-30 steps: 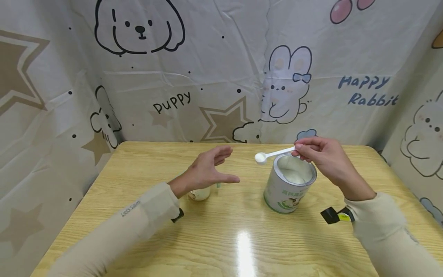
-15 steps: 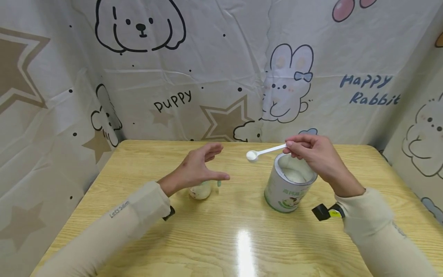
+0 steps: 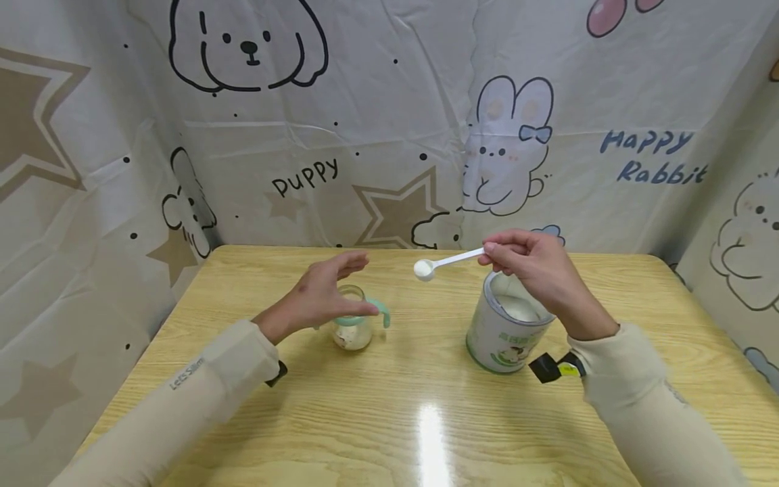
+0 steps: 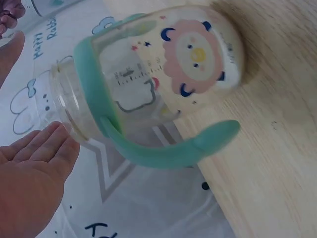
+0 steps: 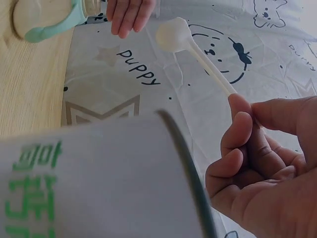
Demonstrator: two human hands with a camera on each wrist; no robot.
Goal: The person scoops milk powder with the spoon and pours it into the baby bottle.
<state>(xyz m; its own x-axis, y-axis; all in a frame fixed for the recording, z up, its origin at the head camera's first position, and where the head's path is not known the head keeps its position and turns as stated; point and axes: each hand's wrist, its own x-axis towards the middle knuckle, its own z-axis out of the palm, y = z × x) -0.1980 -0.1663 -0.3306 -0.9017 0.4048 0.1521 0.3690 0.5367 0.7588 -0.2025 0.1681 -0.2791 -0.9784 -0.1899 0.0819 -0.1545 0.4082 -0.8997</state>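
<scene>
My right hand pinches the end of a white measuring scoop; its bowl carries white powder. Below that hand stands an uncovered milk powder can, white with green lettering, with powder inside. My left hand is spread, thumb apart from straight fingers, around the neck of a baby bottle. The bottle is clear and lidless, with a mint green double handle and a printed animal face. Pale contents show in its lower part. In the left wrist view the fingers are at the bottle's mouth; whether they touch cannot be told.
Both things stand on a light wooden table, the bottle left of the can. A printed cloth hangs behind the table and along both sides.
My right hand has carried the scoop leftward, away from above the can and toward the bottle. My left hand has shifted left, uncovering more of the bottle's neck and handle.
</scene>
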